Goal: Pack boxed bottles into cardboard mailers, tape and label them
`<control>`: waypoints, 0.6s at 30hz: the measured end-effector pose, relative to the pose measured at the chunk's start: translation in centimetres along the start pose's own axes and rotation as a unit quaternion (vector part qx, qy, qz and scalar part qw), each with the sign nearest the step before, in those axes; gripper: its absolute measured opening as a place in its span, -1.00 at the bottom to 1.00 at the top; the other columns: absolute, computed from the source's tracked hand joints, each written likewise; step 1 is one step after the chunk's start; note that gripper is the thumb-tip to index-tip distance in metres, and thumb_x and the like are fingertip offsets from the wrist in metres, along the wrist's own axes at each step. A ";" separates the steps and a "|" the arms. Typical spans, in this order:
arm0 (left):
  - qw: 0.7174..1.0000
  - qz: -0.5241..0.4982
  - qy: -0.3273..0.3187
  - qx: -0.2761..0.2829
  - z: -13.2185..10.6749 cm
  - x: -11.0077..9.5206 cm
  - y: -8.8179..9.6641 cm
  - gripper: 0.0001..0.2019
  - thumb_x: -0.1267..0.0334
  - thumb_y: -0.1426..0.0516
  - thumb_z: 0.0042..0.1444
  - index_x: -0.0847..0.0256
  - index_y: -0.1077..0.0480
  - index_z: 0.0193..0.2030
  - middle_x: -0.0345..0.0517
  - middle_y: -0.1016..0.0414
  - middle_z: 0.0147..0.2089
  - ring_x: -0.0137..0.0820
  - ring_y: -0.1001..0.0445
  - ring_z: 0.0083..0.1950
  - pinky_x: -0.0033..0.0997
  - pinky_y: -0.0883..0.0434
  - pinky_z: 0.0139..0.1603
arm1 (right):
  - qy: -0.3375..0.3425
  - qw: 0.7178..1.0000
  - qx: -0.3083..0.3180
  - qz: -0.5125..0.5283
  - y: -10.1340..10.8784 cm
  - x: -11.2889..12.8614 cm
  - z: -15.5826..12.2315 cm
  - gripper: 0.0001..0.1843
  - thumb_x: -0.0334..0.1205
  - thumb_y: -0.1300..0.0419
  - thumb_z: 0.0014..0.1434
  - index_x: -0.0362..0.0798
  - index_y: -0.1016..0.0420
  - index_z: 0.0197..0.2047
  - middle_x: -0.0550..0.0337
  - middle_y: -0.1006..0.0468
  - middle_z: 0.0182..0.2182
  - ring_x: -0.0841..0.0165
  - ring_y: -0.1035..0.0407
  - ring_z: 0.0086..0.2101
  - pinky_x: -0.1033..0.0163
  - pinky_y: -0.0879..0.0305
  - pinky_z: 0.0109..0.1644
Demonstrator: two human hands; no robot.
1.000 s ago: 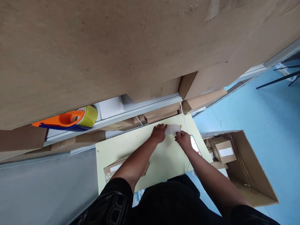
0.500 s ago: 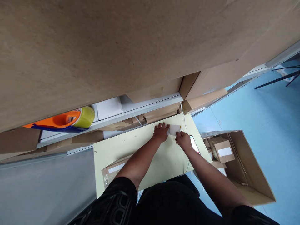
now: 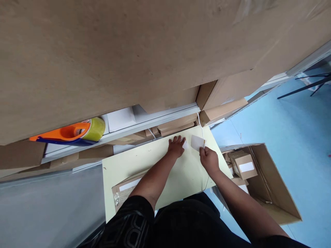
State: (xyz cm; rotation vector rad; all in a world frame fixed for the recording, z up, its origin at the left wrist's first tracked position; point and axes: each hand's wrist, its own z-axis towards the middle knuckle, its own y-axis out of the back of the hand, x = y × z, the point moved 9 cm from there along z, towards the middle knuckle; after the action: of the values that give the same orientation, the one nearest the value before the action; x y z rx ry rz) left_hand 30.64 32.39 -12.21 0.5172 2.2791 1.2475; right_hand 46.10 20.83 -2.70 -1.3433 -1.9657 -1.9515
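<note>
My left hand (image 3: 176,146) lies on the pale green table (image 3: 144,162) near its far edge, fingers spread over a small white slip (image 3: 184,144). My right hand (image 3: 209,159) pinches a white label (image 3: 197,142) by its near corner and holds it just above the table, a short way right of my left hand. A brown parcel with a white label (image 3: 127,187) lies on the table under my left forearm.
An orange tape dispenser with a yellow-green roll (image 3: 77,131) sits on the grey shelf at the left. Large cardboard boxes (image 3: 129,51) fill the upper view. An open carton holding small labelled boxes (image 3: 261,179) stands on the blue floor at the right. A white cable (image 3: 201,125) runs to the table.
My right hand has pulled the white label away to the right, off the slip that my left hand keeps pressed down; the phone by my right hand is now covered.
</note>
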 end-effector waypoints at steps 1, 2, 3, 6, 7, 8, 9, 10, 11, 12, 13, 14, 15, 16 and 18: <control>1.000 -0.003 0.003 0.001 -0.1 0.1 0.0 -0.29 0.28 -0.07 0.20 0.02 -0.09 0.52 0.06 0.02 0.58 0.07 0.06 0.54 0.32 -0.01 0.41 | 0.029 0.999 -0.015 -0.024 0.8 0.6 -0.7 -0.52 0.00 0.05 0.38 0.01 -0.41 -0.50 0.06 -0.53 -0.54 0.24 -0.42 -0.47 0.23 -0.18 -0.37; 1.000 -0.008 0.003 -0.002 -0.2 0.2 0.1 -0.28 0.30 -0.07 0.20 0.03 -0.08 0.52 0.06 0.01 0.58 0.06 0.05 0.54 0.30 0.00 0.42 | 0.062 0.997 -0.027 -0.042 1.4 1.2 -1.5 -0.52 0.01 0.04 0.39 0.00 -0.43 -0.48 0.04 -0.52 -0.53 0.24 -0.41 -0.46 0.22 -0.20 -0.35; 1.000 -0.017 -0.004 -0.009 -0.4 0.2 0.5 -0.27 0.32 -0.07 0.19 0.06 -0.08 0.52 0.08 -0.01 0.57 0.04 0.02 0.53 0.28 0.00 0.43 | 0.096 0.993 -0.031 -0.053 1.8 1.7 -2.3 -0.52 0.01 0.04 0.40 -0.01 -0.47 -0.46 0.03 -0.53 -0.52 0.23 -0.42 -0.45 0.21 -0.22 -0.33; 0.989 -0.131 -0.023 -0.056 -1.2 0.5 2.6 -0.27 0.33 -0.13 0.14 0.19 -0.14 0.48 0.16 -0.21 0.47 -0.04 -0.12 0.49 0.12 -0.05 0.46 | 0.194 0.980 -0.007 -0.036 2.0 3.0 -4.3 -0.60 -0.07 -0.01 0.40 -0.05 -0.63 -0.17 -0.01 -0.59 -0.42 0.19 -0.48 -0.35 0.16 -0.36 -0.20; 0.978 -0.193 -0.019 -0.076 -1.7 1.0 3.6 -0.32 0.31 -0.14 0.14 0.22 -0.20 0.44 0.18 -0.28 0.43 -0.06 -0.18 0.46 0.06 -0.10 0.45 | 0.222 0.975 0.003 -0.023 2.1 3.4 -4.9 -0.62 -0.12 -0.01 0.38 -0.05 -0.63 -0.03 -0.01 -0.62 -0.36 0.18 -0.50 -0.30 0.14 -0.41 -0.15; 0.964 -0.250 -0.009 -0.093 -2.4 1.6 4.6 -0.39 0.26 -0.15 0.16 0.24 -0.28 0.37 0.18 -0.35 0.38 -0.08 -0.24 0.42 -0.01 -0.17 0.42 | 0.245 0.969 0.009 -0.010 2.2 3.8 -5.3 -0.60 -0.18 -0.02 0.37 -0.04 -0.61 0.08 -0.02 -0.63 -0.31 0.16 -0.51 -0.25 0.11 -0.44 -0.11; 0.951 -0.290 0.000 -0.109 -3.3 2.3 5.6 -0.50 0.19 -0.13 0.20 0.24 -0.36 0.28 0.16 -0.42 0.31 -0.10 -0.33 0.36 -0.07 -0.26 0.36 | 0.264 0.964 0.009 0.002 2.4 4.3 -5.6 -0.57 -0.23 -0.01 0.34 -0.02 -0.58 0.15 -0.02 -0.64 -0.26 0.15 -0.52 -0.22 0.07 -0.47 -0.07; 0.939 -0.322 0.010 -0.118 -4.3 2.9 6.4 -0.59 0.11 -0.09 0.26 0.24 -0.43 0.17 0.14 -0.50 0.22 -0.13 -0.44 0.26 -0.13 -0.36 0.26 | 0.278 0.960 0.005 0.014 2.8 4.8 -5.9 -0.53 -0.28 0.00 0.32 0.00 -0.56 0.19 -0.01 -0.65 -0.22 0.15 -0.52 -0.19 0.05 -0.49 -0.05; 0.927 -0.357 0.021 -0.115 -5.6 3.4 7.0 -0.61 0.01 -0.02 0.31 0.23 -0.48 0.05 0.11 -0.56 0.10 -0.17 -0.53 0.12 -0.18 -0.45 0.12 | 0.290 0.957 0.000 0.026 3.1 5.4 -6.1 -0.51 -0.32 0.00 0.30 0.03 -0.56 0.20 -0.01 -0.65 -0.18 0.15 -0.53 -0.17 0.02 -0.51 -0.03; 0.908 -0.405 0.031 -0.100 -7.1 3.9 7.4 -0.55 -0.09 0.04 0.34 0.22 -0.50 -0.07 0.08 -0.61 -0.05 -0.21 -0.58 -0.04 -0.23 -0.50 -0.04 | 0.300 0.953 -0.003 0.038 3.5 6.0 -6.4 -0.49 -0.35 0.01 0.29 0.05 -0.56 0.21 0.00 -0.65 -0.15 0.15 -0.53 -0.14 0.01 -0.52 -0.01; 0.875 -0.475 0.042 -0.079 -8.9 4.3 7.6 -0.48 -0.18 0.08 0.33 0.22 -0.49 -0.19 0.04 -0.61 -0.20 -0.25 -0.59 -0.20 -0.28 -0.51 -0.19 | 0.310 0.950 -0.003 0.048 3.8 6.8 -6.7 -0.47 -0.37 0.00 0.27 0.07 -0.55 0.22 0.01 -0.64 -0.11 0.15 -0.53 -0.11 -0.01 -0.52 0.02; 0.827 -0.557 0.052 -0.052 -10.8 4.5 7.7 -0.42 -0.26 0.08 0.30 0.22 -0.47 -0.28 -0.01 -0.57 -0.33 -0.28 -0.56 -0.32 -0.32 -0.48 -0.31 | 0.319 0.946 0.000 0.056 4.0 7.6 -7.1 -0.45 -0.38 0.00 0.26 0.09 -0.55 0.22 0.01 -0.64 -0.08 0.15 -0.53 -0.09 -0.02 -0.53 0.04; 0.773 -0.631 0.056 -0.030 -12.9 4.6 7.8 -0.41 -0.32 0.03 0.25 0.21 -0.45 -0.33 -0.04 -0.53 -0.41 -0.31 -0.52 -0.40 -0.35 -0.45 -0.38 | 0.327 0.943 0.005 0.064 4.1 8.4 -7.6 -0.44 -0.39 -0.01 0.24 0.11 -0.55 0.22 0.02 -0.63 -0.05 0.15 -0.52 -0.07 -0.04 -0.53 0.06; 0.726 -0.685 0.055 -0.021 -15.2 4.7 8.1 -0.43 -0.33 -0.05 0.18 0.22 -0.44 -0.36 -0.05 -0.51 -0.44 -0.33 -0.50 -0.43 -0.37 -0.42 -0.42 | 0.335 0.939 0.009 0.074 4.2 9.2 -8.1 -0.44 -0.39 -0.02 0.23 0.13 -0.56 0.21 0.03 -0.63 -0.03 0.15 -0.52 -0.05 -0.05 -0.52 0.08; 0.675 -0.736 0.045 -0.024 -19.6 4.9 9.0 -0.53 -0.21 -0.29 0.02 0.22 -0.43 -0.38 -0.07 -0.52 -0.42 -0.35 -0.51 -0.42 -0.41 -0.40 -0.42 | 0.338 0.935 0.019 0.110 3.8 10.9 -9.4 -0.46 -0.36 -0.05 0.22 0.14 -0.56 0.20 0.03 -0.62 -0.02 0.13 -0.52 -0.02 -0.07 -0.51 0.11</control>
State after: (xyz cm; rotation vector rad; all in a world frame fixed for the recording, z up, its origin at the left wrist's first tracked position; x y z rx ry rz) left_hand 16.16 26.53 3.40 -1.2577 1.7227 0.3855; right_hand 36.86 17.86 8.58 -0.6904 -1.4432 -1.9003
